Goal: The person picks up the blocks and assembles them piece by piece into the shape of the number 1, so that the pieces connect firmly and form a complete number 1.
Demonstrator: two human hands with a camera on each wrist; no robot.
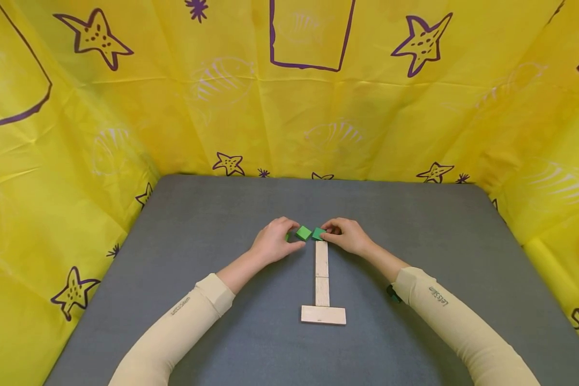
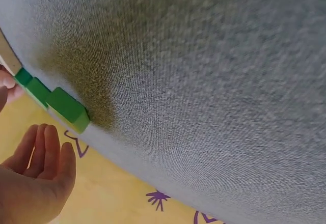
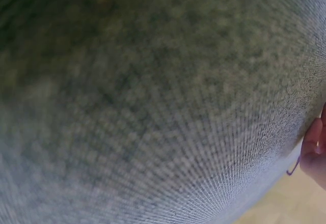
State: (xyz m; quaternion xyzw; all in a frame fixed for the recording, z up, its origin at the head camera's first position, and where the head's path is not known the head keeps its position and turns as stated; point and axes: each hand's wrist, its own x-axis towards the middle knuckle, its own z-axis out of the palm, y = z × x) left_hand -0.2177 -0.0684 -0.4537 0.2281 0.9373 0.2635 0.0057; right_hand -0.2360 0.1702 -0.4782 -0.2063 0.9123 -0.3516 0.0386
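Green blocks lying at the far end of the wooden stem, on the grey mat. Middle green block sitting just beyond the stem's far end, slightly to its left, turned at an angle. Right green block resting at the stem's far tip, being pinched by the right hand, fingertips curled onto it. Third green block mostly hidden to the left of the stem's tip, under the left hand; fingers bending around it in the head view, grip not fully clear. Showing in the left wrist view as a row of green blocks edge to edge, with the left hand's fingers near them, held together and fairly straight. Wooden stem made of two plain pieces lying end to end. Wooden base lying crosswise at the stem's near end, touching it. Yellow starfish-print sheet standing beyond the stem, around the mat.
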